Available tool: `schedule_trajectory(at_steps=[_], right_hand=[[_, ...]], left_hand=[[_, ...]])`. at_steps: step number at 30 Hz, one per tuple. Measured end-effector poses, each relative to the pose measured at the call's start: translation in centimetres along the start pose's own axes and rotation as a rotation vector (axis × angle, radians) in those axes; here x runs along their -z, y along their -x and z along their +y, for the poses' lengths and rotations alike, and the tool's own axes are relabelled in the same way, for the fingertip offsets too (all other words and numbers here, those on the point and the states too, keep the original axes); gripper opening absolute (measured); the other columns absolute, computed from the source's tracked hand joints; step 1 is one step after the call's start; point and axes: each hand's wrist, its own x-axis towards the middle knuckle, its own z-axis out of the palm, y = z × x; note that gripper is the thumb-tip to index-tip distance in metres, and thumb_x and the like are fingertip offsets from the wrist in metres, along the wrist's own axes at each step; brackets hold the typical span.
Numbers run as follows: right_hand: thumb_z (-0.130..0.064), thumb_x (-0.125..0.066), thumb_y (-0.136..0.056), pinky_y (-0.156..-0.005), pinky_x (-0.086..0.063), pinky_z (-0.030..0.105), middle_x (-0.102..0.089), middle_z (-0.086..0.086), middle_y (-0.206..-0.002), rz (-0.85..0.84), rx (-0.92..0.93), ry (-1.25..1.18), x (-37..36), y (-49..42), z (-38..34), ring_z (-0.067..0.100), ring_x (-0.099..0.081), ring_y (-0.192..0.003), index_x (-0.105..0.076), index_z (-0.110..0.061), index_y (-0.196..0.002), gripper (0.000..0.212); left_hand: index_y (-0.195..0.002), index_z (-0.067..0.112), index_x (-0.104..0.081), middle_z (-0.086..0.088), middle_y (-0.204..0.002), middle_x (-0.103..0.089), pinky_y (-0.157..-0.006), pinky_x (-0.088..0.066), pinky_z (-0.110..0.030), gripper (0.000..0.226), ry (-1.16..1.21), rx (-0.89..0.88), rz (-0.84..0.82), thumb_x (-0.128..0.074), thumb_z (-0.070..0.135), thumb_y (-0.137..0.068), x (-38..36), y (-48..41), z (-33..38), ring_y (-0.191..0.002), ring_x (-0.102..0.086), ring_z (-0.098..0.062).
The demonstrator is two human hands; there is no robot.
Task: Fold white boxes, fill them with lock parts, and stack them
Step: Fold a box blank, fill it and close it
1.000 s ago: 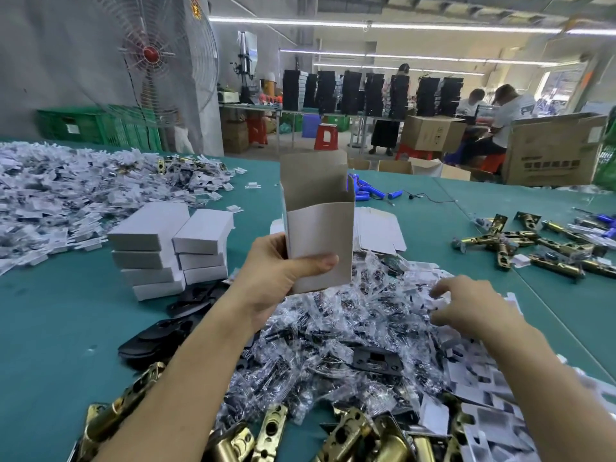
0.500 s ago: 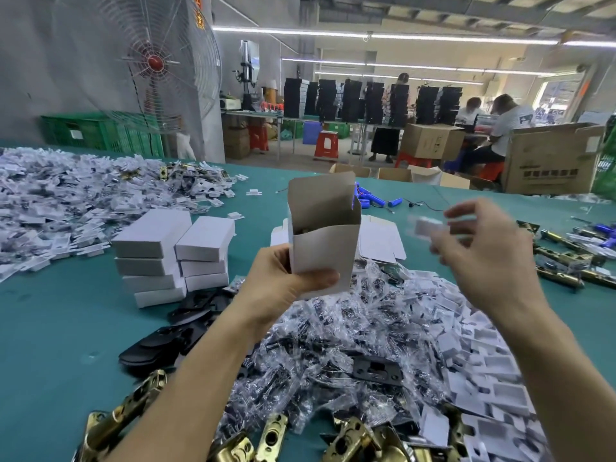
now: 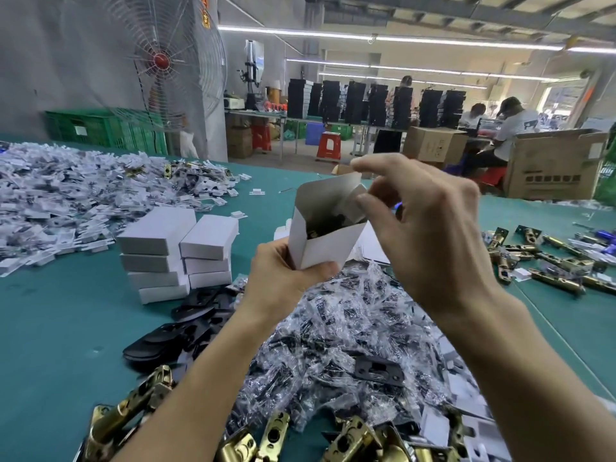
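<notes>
— Where is the white box (image 3: 325, 243) sitting?
— It is being held up at the centre of the frame, above the teal tabletop (image 3: 50, 328). The left hand (image 3: 286, 273) is gripping its lower end, thumb wrapping across the front, and its top flap is standing open.
— Is anything lying inside?
— Dark lock parts (image 3: 328, 223) are showing in its mouth.
— And the right hand (image 3: 428, 235)?
— It is hanging just right of centre over the open top, fingers bent, thumb and forefinger sitting close to the flap. Blur is keeping me from telling whether it is pinching anything.
— What is lying around?
— Closed white boxes (image 3: 180, 251) are standing in two stacks at middle left. A heap of clear-bagged parts (image 3: 333, 328) is spreading below the hands, and brass latches (image 3: 350, 440) are lying along the bottom edge.
</notes>
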Motion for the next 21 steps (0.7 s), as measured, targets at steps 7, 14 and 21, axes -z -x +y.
schedule_trajectory(at_steps=[7,14,21], right_hand=[[-0.013,-0.059,-0.093,-0.060,-0.049,0.041,-0.068,0.009,-0.087,-0.264,-0.141,0.283,-2.0,0.1,0.4,0.037,-0.060,-0.076,-0.049,-0.020,-0.108,0.019],[-0.031,-0.045,-0.100,-0.077,-0.049,0.048,-0.066,0.004,-0.105,-0.401,-0.211,0.021,-2.4,0.5,1.4,0.034,-0.056,-0.093,-0.046,-0.023,-0.103,0.009],[-0.021,-0.057,-0.092,-0.063,-0.045,0.036,-0.062,-0.010,-0.072,0.020,-0.427,-0.189,-5.9,2.4,3.2,0.014,-0.056,-0.067,-0.050,-0.019,-0.086,0.010]], left_hand=[[-0.089,0.016,-0.079,-0.002,-0.081,-0.076,-0.067,-0.054,-0.035,0.024,-0.238,0.066,0.072,-0.092,0.017,-0.069,-0.3,-0.2,-0.3,-0.072,-0.066,-0.020],[-0.087,0.016,-0.075,0.001,-0.085,-0.076,-0.066,-0.054,-0.030,0.025,-0.273,0.190,0.077,-0.091,0.023,-0.070,0.2,-0.4,-0.8,-0.083,-0.071,-0.021],[-0.087,0.028,-0.070,0.010,-0.090,-0.075,-0.066,-0.055,-0.021,0.028,-0.090,0.173,0.198,-0.090,0.018,-0.071,1.2,-0.7,-0.4,-0.084,-0.071,-0.008]])
